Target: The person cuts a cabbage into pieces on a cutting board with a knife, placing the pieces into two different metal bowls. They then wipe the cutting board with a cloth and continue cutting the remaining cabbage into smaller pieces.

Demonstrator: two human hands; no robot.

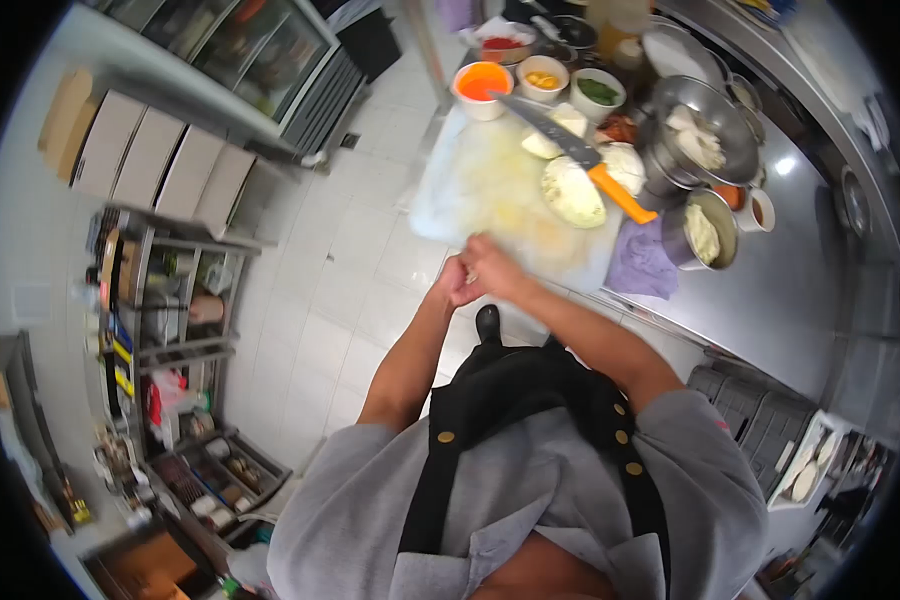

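Observation:
My left hand (456,282) and my right hand (493,267) meet in front of my body, just off the near edge of the white cutting board (470,190). Both have their fingers curled and pressed together; whatever may lie between them is hidden. Across halved cabbage (572,192) on the board rests a large knife (622,192) with an orange handle, its blade pointing toward the bowls at the back. A purple cloth (642,262) lies at the board's right side.
Behind the board stand white bowls of orange liquid (482,90), yellow pieces (542,80) and chopped greens (597,92). A metal colander (705,130) and a metal pot (708,232) hold pale leaves. Shelving (175,300) stands to the left, a glass-door fridge (240,60) farther back.

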